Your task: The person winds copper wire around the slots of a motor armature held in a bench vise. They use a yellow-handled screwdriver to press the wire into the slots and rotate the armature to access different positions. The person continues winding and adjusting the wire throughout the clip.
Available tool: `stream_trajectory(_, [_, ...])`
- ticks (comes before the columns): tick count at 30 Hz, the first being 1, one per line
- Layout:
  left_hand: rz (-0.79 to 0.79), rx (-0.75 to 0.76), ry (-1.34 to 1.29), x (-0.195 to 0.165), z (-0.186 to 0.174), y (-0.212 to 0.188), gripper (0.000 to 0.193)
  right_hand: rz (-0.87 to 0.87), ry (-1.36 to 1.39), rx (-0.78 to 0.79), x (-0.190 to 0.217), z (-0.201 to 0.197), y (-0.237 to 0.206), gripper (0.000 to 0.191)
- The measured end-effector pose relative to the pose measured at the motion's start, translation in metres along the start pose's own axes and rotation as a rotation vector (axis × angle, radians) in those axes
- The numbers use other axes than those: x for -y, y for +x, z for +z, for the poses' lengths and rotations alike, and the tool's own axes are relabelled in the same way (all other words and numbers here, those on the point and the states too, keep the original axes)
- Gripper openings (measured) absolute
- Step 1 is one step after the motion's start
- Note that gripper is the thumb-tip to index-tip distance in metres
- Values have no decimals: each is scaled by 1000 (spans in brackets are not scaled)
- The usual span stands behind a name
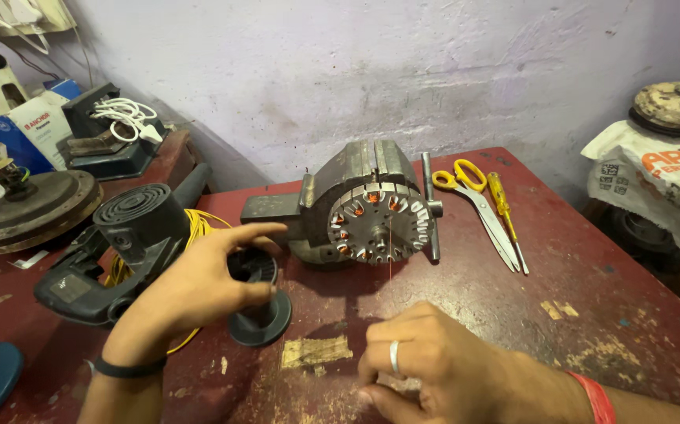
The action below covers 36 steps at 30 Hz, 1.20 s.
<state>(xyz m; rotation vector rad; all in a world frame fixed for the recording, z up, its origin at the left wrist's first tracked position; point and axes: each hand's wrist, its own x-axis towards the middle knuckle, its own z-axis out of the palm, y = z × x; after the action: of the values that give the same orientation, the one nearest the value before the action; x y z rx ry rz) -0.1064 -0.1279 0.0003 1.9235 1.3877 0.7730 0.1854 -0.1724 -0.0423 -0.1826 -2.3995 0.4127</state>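
My left hand (pixel 195 286) rests on a black plastic spool (pixel 258 294) that stands on the red table (pixel 591 314), thumb and fingers around its upper flange. My right hand (pixel 434 365) is closed near the front edge, pinching a thin copper wire (pixel 389 263) that runs up to a round motor stator (pixel 375 224) with several copper-wound slots. The stator is clamped in a grey bench vise (pixel 356 177). A ring shows on one right finger, a red band on that wrist and a black band on the left wrist.
Yellow-handled scissors (pixel 477 200) and a yellow screwdriver (pixel 505 212) lie right of the vise. A black power tool (pixel 120 243) with yellow cord lies at left. Old motor parts (pixel 30 204), boxes and a draped stack (pixel 662 169) flank the table.
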Motion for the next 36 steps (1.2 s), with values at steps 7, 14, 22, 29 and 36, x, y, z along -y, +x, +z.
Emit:
stream_trajectory(7, [-160,-157,528,-13,4,2,63,-19,65,27,-5,3,-7,17])
stream_trajectory(14, [27,-66,444,-13,8,-1,64,7,165,114,-6,10,-14,30])
stream_trajectory(22, [302,151,339,3,0,-9,68,-49,202,205,-14,15,-18,36])
stream_trajectory(29, [177,215,362,-7,4,-17,75,-96,176,183,-25,29,-27,34])
stream_trajectory(36, [-49,-86,249,-45,35,-11,35,-118,236,187,-42,51,-42,29])
